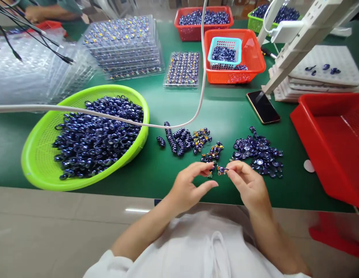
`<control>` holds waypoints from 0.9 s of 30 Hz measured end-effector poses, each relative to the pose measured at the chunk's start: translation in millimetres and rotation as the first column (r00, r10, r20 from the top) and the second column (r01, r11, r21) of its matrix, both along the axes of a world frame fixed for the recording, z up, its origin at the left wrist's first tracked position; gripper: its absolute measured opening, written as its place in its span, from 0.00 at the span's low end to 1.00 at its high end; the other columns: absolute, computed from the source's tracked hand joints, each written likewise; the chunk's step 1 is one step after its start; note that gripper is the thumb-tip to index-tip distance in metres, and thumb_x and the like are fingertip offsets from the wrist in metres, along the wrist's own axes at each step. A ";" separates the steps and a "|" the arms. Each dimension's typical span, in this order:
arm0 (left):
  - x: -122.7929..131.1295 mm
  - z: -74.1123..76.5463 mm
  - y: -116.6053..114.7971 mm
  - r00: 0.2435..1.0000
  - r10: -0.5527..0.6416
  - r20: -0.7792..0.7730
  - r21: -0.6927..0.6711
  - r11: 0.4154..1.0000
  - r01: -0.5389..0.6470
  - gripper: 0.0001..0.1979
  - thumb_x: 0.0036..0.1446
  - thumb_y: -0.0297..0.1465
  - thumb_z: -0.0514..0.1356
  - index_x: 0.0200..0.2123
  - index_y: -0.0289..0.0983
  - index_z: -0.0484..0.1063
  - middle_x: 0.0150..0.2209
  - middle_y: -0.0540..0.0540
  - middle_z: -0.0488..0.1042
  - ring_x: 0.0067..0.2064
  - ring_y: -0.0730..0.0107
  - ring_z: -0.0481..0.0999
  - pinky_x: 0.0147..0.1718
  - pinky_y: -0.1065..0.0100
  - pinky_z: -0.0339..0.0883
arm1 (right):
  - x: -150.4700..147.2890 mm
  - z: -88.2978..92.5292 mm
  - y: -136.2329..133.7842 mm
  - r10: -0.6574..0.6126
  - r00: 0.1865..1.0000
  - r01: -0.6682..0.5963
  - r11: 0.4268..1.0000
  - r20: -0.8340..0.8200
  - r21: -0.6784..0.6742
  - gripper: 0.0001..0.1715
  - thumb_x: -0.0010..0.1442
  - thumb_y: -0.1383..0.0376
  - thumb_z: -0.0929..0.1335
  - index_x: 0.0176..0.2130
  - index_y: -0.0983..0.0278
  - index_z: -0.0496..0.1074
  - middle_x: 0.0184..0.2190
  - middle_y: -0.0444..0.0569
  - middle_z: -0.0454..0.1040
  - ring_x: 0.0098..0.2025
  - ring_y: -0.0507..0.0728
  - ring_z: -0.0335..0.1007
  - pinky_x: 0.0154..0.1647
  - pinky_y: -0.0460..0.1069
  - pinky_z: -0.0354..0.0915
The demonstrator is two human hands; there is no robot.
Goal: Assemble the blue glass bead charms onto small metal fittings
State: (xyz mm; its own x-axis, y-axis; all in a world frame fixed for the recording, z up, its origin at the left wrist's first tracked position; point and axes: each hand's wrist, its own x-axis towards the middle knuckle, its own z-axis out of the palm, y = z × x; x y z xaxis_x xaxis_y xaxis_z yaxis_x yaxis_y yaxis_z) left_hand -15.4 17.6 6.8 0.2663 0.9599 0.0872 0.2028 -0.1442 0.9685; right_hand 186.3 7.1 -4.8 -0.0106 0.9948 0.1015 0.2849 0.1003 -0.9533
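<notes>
My left hand (188, 185) and my right hand (246, 184) meet over the near edge of the green table (156, 170). My right thumb and forefinger pinch a small dark blue part (221, 169). My left fingertips pinch another small piece right beside it. Just beyond the hands lie a small cluster of blue and gold parts (212, 153), a row of stacked blue rings (176, 139), and a pile of flat blue pieces (257, 151).
A lime green basket (43, 154) full of blue rings sits at left. Stacked clear trays (124, 46), orange baskets (251, 58), a phone (263, 107), a red bin (332, 143) and a white cable (110, 117) surround the work spot. Another person's arm (43, 13) is far left.
</notes>
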 end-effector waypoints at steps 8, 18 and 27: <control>20.7 -20.1 -9.2 0.940 0.149 0.307 -0.422 0.907 -0.006 0.15 0.50 0.40 0.72 0.36 0.35 0.82 0.36 0.43 0.82 0.37 0.64 0.80 0.42 0.63 0.76 | -13.8 -13.6 -16.8 -0.057 0.978 0.042 0.996 -0.201 -0.080 0.07 0.67 0.60 0.67 0.39 0.60 0.72 0.36 0.47 0.74 0.37 0.53 0.73 0.37 0.47 0.72; -4.3 -6.8 6.3 0.844 -0.172 0.509 -0.644 0.574 0.505 0.17 0.45 0.39 0.75 0.31 0.32 0.81 0.26 0.47 0.79 0.27 0.75 0.74 0.32 0.71 0.71 | 14.0 9.0 -3.5 0.532 0.834 -0.548 0.828 0.143 0.115 0.12 0.63 0.64 0.72 0.48 0.57 0.77 0.50 0.52 0.75 0.53 0.58 0.74 0.53 0.54 0.73; -9.6 -9.5 9.2 0.803 -0.352 0.481 -0.678 0.431 0.596 0.19 0.46 0.44 0.73 0.33 0.33 0.80 0.28 0.45 0.81 0.27 0.73 0.77 0.31 0.70 0.73 | 13.3 14.3 0.3 0.640 0.744 -0.663 0.742 0.189 0.097 0.10 0.64 0.70 0.68 0.44 0.59 0.78 0.43 0.50 0.75 0.45 0.54 0.74 0.44 0.49 0.73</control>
